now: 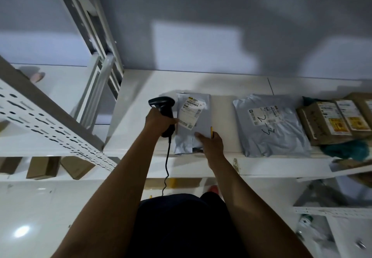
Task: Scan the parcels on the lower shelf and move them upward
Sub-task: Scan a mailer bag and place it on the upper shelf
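A grey plastic mailer parcel (202, 116) with a white label lies flat on the white shelf (219, 85). My left hand (159, 123) grips a black corded barcode scanner (164, 107), its head beside the parcel's label at the left edge. My right hand (210, 144) presses on the parcel's near right corner, with a thin yellow object (211, 131) between its fingers. A second, larger grey mailer (271, 124) with handwriting lies to the right.
Several brown cardboard boxes (330, 120) with labels stand at the right end of the shelf, a green bag (348, 150) in front of them. A perforated white shelf upright (48, 124) slants across the left. Small brown boxes (42, 167) sit on a lower level.
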`<state>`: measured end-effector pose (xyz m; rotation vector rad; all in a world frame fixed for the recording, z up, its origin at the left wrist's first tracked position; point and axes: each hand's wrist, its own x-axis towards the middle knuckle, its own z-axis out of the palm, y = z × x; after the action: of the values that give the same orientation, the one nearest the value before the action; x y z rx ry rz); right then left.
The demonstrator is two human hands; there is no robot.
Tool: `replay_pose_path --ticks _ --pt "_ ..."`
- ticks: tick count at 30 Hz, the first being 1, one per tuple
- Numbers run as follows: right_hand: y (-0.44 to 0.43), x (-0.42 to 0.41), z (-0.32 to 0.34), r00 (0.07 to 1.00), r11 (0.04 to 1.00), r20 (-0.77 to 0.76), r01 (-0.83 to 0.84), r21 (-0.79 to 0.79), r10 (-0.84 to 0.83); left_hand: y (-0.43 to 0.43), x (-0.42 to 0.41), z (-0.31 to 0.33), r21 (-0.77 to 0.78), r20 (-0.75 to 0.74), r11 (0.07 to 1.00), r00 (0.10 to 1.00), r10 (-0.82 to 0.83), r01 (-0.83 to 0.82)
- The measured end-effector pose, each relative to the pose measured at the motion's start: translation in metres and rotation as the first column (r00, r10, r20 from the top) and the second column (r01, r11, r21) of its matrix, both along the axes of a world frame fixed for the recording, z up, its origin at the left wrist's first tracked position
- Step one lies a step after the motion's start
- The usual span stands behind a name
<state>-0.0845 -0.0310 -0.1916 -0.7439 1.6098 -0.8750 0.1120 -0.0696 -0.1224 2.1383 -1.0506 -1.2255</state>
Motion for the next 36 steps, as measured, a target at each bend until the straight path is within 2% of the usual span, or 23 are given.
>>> replay_pose_path --ticks 2,6,8,10,11,12,14,15,17,20,24,27,30,32,36 --pt "0.001 -0.001 -0.002 0.999 1.000 0.036 0.012 0.022 -0.013 0.011 -0.007 -0.014 -0.009 0.045 1.000 0.999 0.025 -0.025" --pt "-0.001 -0.005 -0.008 0.993 0.995 0.079 0.080 0.056 -0.084 0.026 -0.013 -0.029 -0.091 -0.028 0.991 0.995 0.097 -0.099" --pt "0.007 -0.006 0.003 0.988 0.990 0.085 0.126 0.064 -0.132 0.031 -0.015 -0.030 -0.134 0.152 0.990 0.986 0.069 -0.048" --pt "0.014 -0.012 0.016 0.979 0.982 0.083 0.186 0.024 -0.188 0.033 -0.021 -0.021 -0.261 0.324 0.965 0.943 0.069 0.019" --pt "0.013 -0.018 0.018 0.971 0.977 0.111 0.213 -0.010 -0.211 0.031 -0.023 -0.012 -0.326 0.299 0.944 0.952 0.059 0.043" --pt "0.013 -0.024 0.022 0.960 0.970 0.154 0.241 -0.043 -0.232 0.027 -0.028 -0.006 -0.354 0.197 0.934 0.980 0.030 0.043" --pt "0.013 -0.035 0.033 0.935 0.954 0.254 0.281 -0.101 -0.248 0.023 -0.042 0.008 -0.257 -0.049 0.962 0.993 -0.109 0.093" --pt "0.015 -0.037 0.040 0.924 0.945 0.290 0.298 -0.133 -0.250 0.024 -0.052 0.013 -0.190 -0.115 0.966 0.973 -0.201 0.177" --pt "0.021 -0.040 0.051 0.916 0.932 0.313 0.315 -0.178 -0.250 0.031 -0.070 0.020 -0.156 -0.184 0.938 0.924 -0.337 0.311" --pt "0.033 -0.065 0.074 0.924 0.909 0.257 0.344 -0.234 -0.284 0.042 -0.105 0.028 -0.224 -0.375 0.933 0.859 -0.349 0.281" --pt "0.066 -0.129 0.101 0.911 0.867 0.217 0.402 -0.293 -0.349 0.058 -0.166 0.052 -0.312 -0.353 0.865 0.798 -0.489 0.392" --pt "0.104 -0.173 0.119 0.912 0.846 0.194 0.408 -0.343 -0.361 0.075 -0.208 0.071 -0.297 -0.318 0.801 0.737 -0.596 0.519" --pt "0.145 -0.215 0.139 0.927 0.867 0.144 0.375 -0.328 -0.346 0.090 -0.252 0.085 -0.251 -0.235 0.743 0.705 -0.669 0.621" --pt "0.169 -0.243 0.152 0.941 0.896 0.127 0.339 -0.288 -0.315 0.108 -0.280 0.093 -0.220 -0.294 0.773 0.715 -0.634 0.595" --pt "0.204 -0.303 0.171 0.961 0.926 0.121 0.272 -0.263 -0.249 0.155 -0.335 0.096 -0.221 -0.575 0.851 0.642 -0.508 0.476"
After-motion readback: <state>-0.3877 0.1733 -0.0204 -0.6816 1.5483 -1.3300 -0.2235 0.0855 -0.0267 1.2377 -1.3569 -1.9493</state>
